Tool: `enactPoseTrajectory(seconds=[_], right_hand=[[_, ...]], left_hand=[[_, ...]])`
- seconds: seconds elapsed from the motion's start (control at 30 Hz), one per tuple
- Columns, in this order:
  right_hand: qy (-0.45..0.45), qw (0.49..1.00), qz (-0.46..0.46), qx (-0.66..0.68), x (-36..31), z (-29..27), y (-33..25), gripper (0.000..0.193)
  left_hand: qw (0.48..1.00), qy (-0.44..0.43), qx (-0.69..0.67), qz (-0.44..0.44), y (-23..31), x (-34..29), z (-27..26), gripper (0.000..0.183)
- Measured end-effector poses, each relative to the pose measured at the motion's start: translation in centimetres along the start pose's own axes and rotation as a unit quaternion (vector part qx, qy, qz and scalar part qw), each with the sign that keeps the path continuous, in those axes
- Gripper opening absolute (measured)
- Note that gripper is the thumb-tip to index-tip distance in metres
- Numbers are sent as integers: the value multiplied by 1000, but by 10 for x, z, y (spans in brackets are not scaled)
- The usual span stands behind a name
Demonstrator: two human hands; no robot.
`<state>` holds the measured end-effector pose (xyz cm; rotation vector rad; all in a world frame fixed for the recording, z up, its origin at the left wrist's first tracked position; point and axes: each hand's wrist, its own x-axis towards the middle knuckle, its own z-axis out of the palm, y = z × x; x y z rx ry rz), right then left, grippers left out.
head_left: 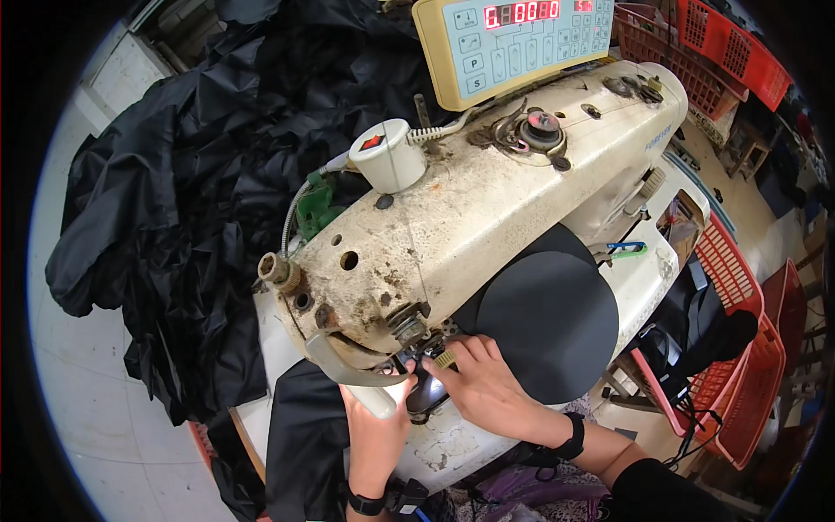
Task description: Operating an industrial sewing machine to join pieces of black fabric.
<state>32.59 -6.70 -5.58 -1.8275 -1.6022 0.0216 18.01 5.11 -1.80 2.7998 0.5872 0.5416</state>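
Note:
Both my hands are at the needle end of a worn white sewing machine [487, 213]. My left hand [376, 435] reaches up under the machine's head, its fingertips drawn together and partly hidden by a pale curved lever [335, 361]. My right hand [483, 387] comes in from the right, fingers bent and thumb toward the needle area, close to a small brass knob [444, 358]. What the fingertips hold is hidden. Beside my right hand lies a round, flat black piece [548, 326]. Black cloth [304, 435] hangs over the table edge left of my left hand.
A large heap of black fabric [191, 174] fills the left and far side. A control panel with a lit red display [522, 43] stands behind the machine. Red plastic baskets [739, 348] holding dark items stand at the right. A blue-green tool [628, 250] lies on the machine bed.

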Motion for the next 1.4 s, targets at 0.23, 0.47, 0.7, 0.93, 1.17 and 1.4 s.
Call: enactPoseTrajectory(seconds=[0.23, 0.47, 0.7, 0.93, 1.17, 1.4], right_hand=[[46, 993, 54, 99, -2, 3, 6, 42], [16, 999, -5, 30, 0, -1, 1, 45], [20, 1000, -21, -12, -2, 5, 3, 43], [31, 999, -2, -20, 0, 1, 0, 39], [42, 999, 17, -27, 0, 1, 3, 38], [46, 998, 38, -18, -1, 6, 4, 41]], left_hand=[[1000, 0, 29, 11, 4, 2, -2, 29], [999, 4, 28, 23, 9, 3, -1, 22], [999, 9, 5, 39, 6, 9, -11, 20], [996, -1, -85, -25, 7, -2, 10, 18], [985, 8, -104, -135, 34, 5, 25, 10], [987, 44, -92, -123, 35, 9, 32, 12]])
